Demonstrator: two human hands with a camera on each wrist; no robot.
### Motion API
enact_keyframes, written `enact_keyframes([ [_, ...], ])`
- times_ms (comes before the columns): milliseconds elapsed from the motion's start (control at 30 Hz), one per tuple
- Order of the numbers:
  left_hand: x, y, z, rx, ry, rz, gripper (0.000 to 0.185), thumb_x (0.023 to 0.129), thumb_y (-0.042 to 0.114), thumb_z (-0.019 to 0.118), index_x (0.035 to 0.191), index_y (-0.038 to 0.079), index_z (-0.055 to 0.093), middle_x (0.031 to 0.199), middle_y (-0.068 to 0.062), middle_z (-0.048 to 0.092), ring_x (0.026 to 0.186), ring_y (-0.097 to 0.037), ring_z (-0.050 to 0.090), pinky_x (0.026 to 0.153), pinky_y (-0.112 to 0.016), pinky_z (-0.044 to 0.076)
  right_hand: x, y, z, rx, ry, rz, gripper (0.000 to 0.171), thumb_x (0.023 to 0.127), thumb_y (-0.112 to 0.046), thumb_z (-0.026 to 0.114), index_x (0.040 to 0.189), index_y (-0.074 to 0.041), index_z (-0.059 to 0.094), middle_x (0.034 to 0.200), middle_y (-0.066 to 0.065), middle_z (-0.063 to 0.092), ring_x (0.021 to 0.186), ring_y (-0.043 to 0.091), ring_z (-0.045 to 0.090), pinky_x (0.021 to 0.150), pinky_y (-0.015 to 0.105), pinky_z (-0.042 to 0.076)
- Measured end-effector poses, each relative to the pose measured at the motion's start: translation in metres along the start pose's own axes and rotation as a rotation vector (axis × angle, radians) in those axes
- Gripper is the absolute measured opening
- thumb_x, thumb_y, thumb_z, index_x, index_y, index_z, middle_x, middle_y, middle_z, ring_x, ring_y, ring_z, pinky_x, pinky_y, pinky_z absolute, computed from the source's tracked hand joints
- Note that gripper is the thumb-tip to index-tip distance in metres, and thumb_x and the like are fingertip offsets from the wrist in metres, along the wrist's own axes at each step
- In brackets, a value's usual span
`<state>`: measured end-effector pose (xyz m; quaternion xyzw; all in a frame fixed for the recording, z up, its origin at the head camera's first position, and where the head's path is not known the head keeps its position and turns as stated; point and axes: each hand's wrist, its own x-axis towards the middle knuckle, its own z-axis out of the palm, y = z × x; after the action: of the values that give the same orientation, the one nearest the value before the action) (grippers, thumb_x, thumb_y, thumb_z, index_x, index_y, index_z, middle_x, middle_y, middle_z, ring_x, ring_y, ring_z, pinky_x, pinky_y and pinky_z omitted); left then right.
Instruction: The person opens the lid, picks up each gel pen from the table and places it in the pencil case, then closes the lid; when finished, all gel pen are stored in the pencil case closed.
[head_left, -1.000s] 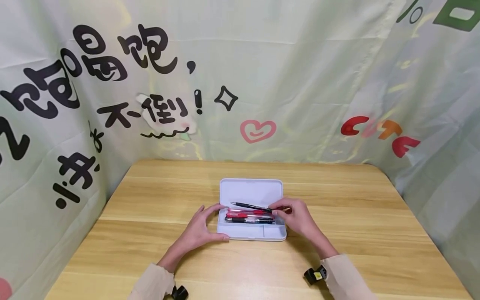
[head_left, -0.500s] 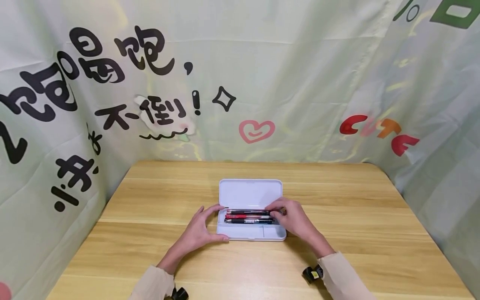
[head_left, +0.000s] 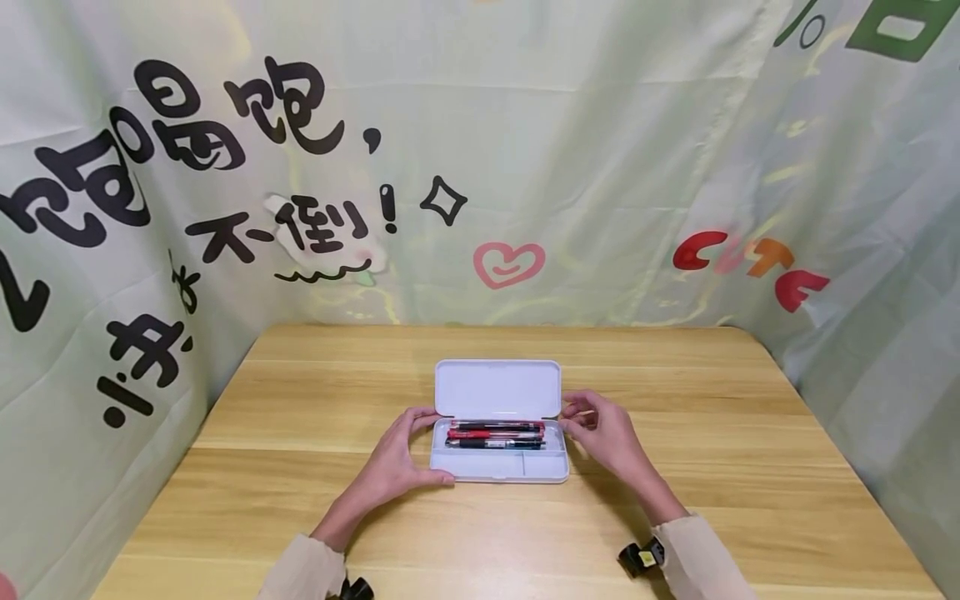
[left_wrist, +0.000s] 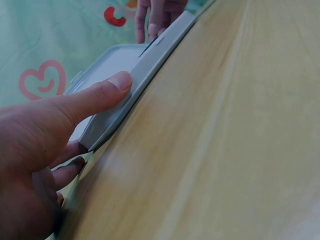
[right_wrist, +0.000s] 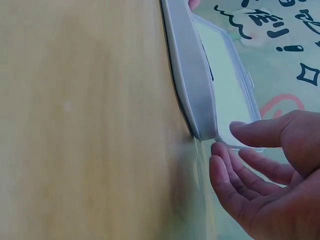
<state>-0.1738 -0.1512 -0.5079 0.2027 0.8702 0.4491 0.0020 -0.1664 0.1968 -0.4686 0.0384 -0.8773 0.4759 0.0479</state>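
A white pencil case [head_left: 472, 472] lies on the table with its lid [head_left: 497, 388] raised toward the back. Several pens [head_left: 495, 443], black and red, lie side by side in its long rear compartment. My left hand [head_left: 393, 460] holds the case's left end, its thumb [left_wrist: 102, 97] against the front wall and the other fingers around the back corner. Just past the right end is my right hand [head_left: 611, 435], holding nothing. In the right wrist view its fingers [right_wrist: 227, 185] are loosely bent, with a gap between thumb and fingertips.
The case's front compartments [head_left: 480, 462] have a divider between them. The wooden table [head_left: 675, 400] reaches back to a printed cloth [head_left: 600, 167] that hangs behind and at both sides. A small black camera [head_left: 640, 558] sits at the right wrist.
My right hand has lowered a black pen into the case with the others, let it go and drawn back to the right. The left hand has kept its hold on the case.
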Motion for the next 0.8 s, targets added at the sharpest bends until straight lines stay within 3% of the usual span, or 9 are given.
enact_keyframes([
  [133, -0.0001, -0.0012, -0.0008, 0.004, -0.008, 0.012, 0.122, 0.059, 0.047, 0.099, 0.156, 0.005, 0.038, 0.144, -0.007, 0.061, 0.145, -0.034, 0.04, 0.122, -0.061, 0.021, -0.0011, 0.0019, 0.0007, 0.032, -0.045, 0.021, 0.043, 0.09, 0.004, 0.075, 0.13, 0.004, 0.062, 0.103, 0.015, 0.075, 0.091, 0.025, 0.071, 0.076, 0.023, 0.059],
  [267, 0.002, -0.0031, -0.0003, 0.023, -0.03, 0.029, 0.121, 0.061, 0.049, 0.098, 0.157, 0.008, 0.038, 0.143, -0.004, 0.061, 0.145, -0.029, 0.042, 0.126, -0.057, 0.011, -0.002, 0.0039, 0.0006, 0.071, -0.093, 0.05, 0.051, 0.089, 0.006, 0.073, 0.138, 0.007, 0.056, 0.107, 0.015, 0.075, 0.097, 0.026, 0.071, 0.082, 0.024, 0.059],
  [433, 0.0033, -0.0048, 0.0013, 0.013, -0.042, 0.032, 0.123, 0.061, 0.05, 0.098, 0.159, 0.01, 0.035, 0.144, -0.004, 0.061, 0.145, -0.027, 0.042, 0.126, -0.056, 0.009, -0.0039, 0.0046, -0.0007, 0.095, -0.126, 0.073, 0.056, 0.09, 0.007, 0.072, 0.142, 0.008, 0.051, 0.111, 0.015, 0.073, 0.1, 0.027, 0.068, 0.085, 0.025, 0.058],
  [567, 0.0023, -0.0043, 0.0014, -0.009, -0.043, 0.035, 0.125, 0.061, 0.047, 0.099, 0.16, 0.01, 0.033, 0.143, -0.005, 0.062, 0.145, -0.028, 0.042, 0.126, -0.057, 0.008, -0.0047, 0.0048, -0.0006, 0.107, -0.127, 0.048, 0.05, 0.09, 0.008, 0.071, 0.137, 0.005, 0.053, 0.11, 0.017, 0.073, 0.099, 0.028, 0.068, 0.084, 0.025, 0.057],
  [800, 0.0011, -0.0021, 0.0007, -0.012, -0.032, 0.022, 0.112, 0.063, 0.046, 0.098, 0.152, 0.007, 0.043, 0.142, -0.01, 0.061, 0.141, -0.034, 0.045, 0.125, -0.059, 0.008, -0.0049, 0.0058, 0.0014, 0.053, -0.097, -0.056, 0.031, 0.086, 0.016, 0.071, 0.11, -0.001, 0.059, 0.105, 0.017, 0.072, 0.095, 0.028, 0.069, 0.086, 0.036, 0.06],
])
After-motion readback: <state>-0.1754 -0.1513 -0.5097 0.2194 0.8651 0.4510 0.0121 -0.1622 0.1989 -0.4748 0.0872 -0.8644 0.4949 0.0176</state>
